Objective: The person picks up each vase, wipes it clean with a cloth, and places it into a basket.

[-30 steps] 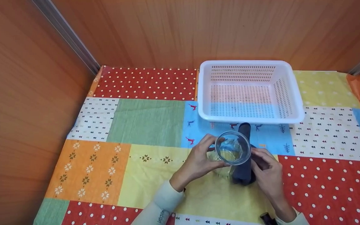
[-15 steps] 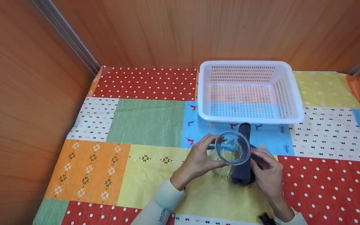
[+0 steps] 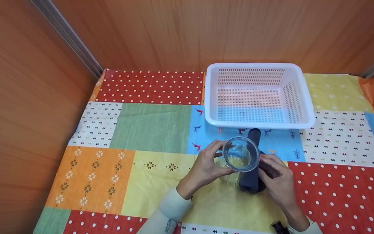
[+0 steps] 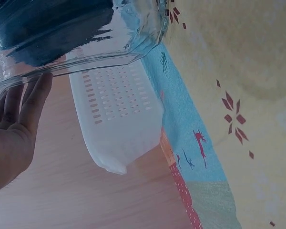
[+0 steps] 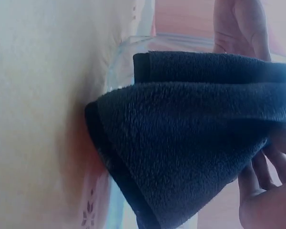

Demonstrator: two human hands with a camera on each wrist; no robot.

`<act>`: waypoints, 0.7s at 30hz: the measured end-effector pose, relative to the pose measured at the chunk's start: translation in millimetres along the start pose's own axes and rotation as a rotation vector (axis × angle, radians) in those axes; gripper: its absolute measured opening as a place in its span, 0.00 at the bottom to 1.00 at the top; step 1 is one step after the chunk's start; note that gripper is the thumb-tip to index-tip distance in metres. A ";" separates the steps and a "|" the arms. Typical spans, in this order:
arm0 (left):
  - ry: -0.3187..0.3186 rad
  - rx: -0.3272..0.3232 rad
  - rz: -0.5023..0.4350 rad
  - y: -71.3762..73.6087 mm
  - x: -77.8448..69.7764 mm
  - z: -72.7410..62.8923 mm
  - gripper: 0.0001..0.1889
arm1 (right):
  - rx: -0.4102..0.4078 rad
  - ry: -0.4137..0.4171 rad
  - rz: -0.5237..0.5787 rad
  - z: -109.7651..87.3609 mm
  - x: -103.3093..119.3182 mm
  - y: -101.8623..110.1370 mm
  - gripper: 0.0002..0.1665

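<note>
My left hand (image 3: pixel 206 164) grips a clear glass jar (image 3: pixel 237 159) by its left side, thumb in front and fingers behind. The jar's round mouth faces up toward the head camera. With my right hand (image 3: pixel 279 177) I hold a dark blue-grey towel (image 3: pixel 250 182) against the jar's right side. In the right wrist view the plush towel (image 5: pixel 190 129) hangs in folds from my fingers and hides much of the glass (image 5: pixel 117 71). Seen from the left wrist, the towel shows dark through the jar wall (image 4: pixel 138 40), and my left fingers (image 4: pixel 35 98) lie along the glass.
A white perforated plastic basket (image 3: pixel 260 125) stands just beyond the hands, with nothing inside. Patchwork cloth (image 3: pixel 157 128) covers the table. Wooden panels (image 3: pixel 174 35) rise at the back and left. A dark object (image 3: pixel 278 226) sits beside the right wrist.
Both hands, the jar and the towel keep nearly the same place; the right fingers and towel shift only very slightly against the glass.
</note>
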State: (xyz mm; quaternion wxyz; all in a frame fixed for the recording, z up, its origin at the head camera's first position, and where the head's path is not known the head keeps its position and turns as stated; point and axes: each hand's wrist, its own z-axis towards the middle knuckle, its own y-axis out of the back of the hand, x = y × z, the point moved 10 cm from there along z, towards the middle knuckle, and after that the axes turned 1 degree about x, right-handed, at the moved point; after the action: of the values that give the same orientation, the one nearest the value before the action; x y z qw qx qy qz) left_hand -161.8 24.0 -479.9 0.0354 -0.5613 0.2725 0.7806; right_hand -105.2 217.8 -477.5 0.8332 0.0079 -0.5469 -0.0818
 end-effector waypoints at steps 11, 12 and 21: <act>0.015 -0.006 -0.001 -1.6 -0.2 1.0 0.36 | -0.070 0.017 0.035 -1.2 0.0 1.8 0.22; 0.012 -0.008 -0.001 -1.6 -0.4 1.0 0.35 | -0.074 0.015 0.028 -1.4 -0.1 1.9 0.22; -0.008 -0.025 -0.003 0.5 -0.5 -1.4 0.35 | -0.093 0.003 -0.014 -3.2 -0.9 1.4 0.23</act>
State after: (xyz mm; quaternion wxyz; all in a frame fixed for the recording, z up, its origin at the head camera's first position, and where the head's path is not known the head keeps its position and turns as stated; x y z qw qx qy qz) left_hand -160.6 23.1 -479.6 0.0307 -0.5591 0.2618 0.7860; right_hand -102.5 219.2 -479.4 0.8329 -0.0269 -0.5411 -0.1129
